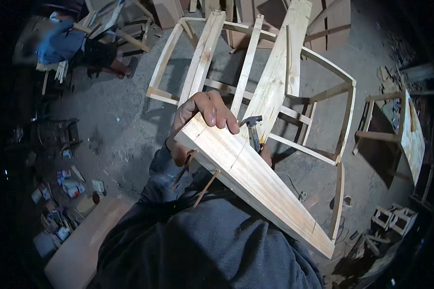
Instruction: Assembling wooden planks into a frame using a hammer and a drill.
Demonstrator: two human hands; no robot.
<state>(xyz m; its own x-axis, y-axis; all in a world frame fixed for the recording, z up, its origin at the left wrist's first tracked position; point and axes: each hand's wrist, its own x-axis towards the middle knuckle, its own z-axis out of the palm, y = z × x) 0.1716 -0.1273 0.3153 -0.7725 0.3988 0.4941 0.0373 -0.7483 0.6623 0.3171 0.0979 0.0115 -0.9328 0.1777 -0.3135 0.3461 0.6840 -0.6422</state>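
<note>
A long pale wooden piece point(248, 171), tapering toward the lower right, lies slantwise in front of my chest. Pencil lines cross its top face. My left hand point(210, 108) is closed over its upper left end, fingers curled across the far edge. Two thin brown rods point(207, 189) stick out from its near side. Just beyond its far edge shows a hammer point(253, 129), head up, its handle passing down behind the wood. Only a small part of my right hand point(266, 156) is visible beside that handle; it appears wrapped around it, the fingers mostly hidden by the wood.
A large wooden frame with slats point(246, 67) and a wide plank point(270, 91) stands ahead. Another person point(65, 43) sits at the far left. A panelled wooden piece point(410, 135) stands right; cans and bottles point(70, 185) and a flat board point(89, 241) are left.
</note>
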